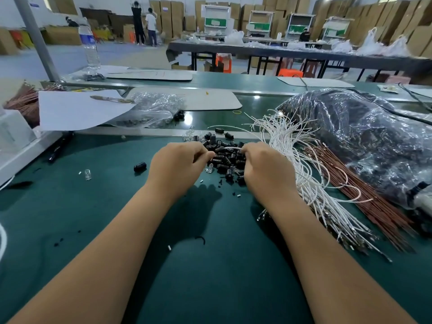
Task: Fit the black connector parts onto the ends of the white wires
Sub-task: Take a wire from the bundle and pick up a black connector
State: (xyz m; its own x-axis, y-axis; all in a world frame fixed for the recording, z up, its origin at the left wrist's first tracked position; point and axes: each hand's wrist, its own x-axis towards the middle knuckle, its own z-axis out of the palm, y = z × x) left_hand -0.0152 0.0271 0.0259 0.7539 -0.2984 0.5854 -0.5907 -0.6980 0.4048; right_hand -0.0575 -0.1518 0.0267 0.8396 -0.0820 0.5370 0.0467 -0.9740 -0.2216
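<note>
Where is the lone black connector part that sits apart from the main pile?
In the head view, the stray black connector lies on the green mat, just left of the left hand and right of a small clear part.

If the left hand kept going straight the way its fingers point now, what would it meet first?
Probably the right hand: the left hand points across the black connector pile along the white wire both pinch, though depth is unclear.
</note>
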